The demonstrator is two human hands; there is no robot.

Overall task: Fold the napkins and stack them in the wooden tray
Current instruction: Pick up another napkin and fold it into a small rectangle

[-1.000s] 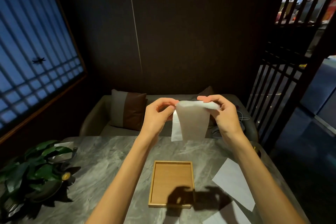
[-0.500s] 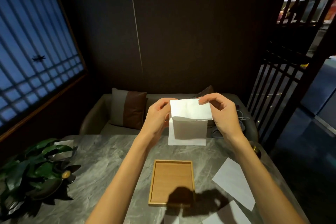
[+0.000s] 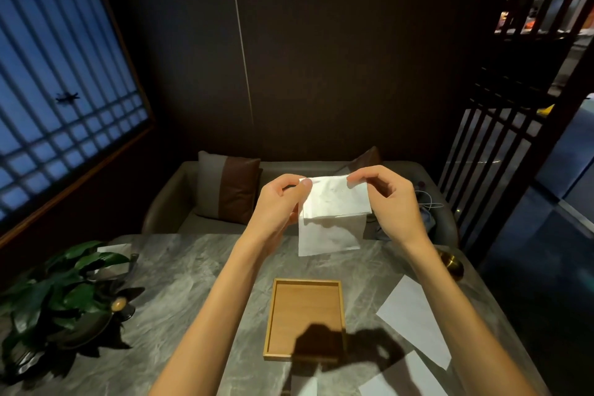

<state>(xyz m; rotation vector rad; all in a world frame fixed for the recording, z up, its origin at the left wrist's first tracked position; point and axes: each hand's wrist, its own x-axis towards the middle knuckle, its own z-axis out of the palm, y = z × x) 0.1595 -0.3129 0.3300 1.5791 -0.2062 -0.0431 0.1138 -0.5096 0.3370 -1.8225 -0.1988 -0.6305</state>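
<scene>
I hold a white napkin up in the air above the far half of the table. My left hand pinches its upper left corner and my right hand pinches its upper right corner. The top part is folded over toward me, so a shorter flap hangs in front of the longer back layer. Below it, the wooden tray lies flat on the grey marble table with nothing in it; the shadow of my hands falls across its near end.
Flat white napkins lie at the right, one beside the tray and another near the front edge. A potted plant stands at the left. A brass object sits at the right edge. A sofa with cushions is beyond.
The napkin went from a narrow hanging strip to a wide sheet with its top flap folded over toward me. Both hands stayed on its upper corners, spreading slightly apart.
</scene>
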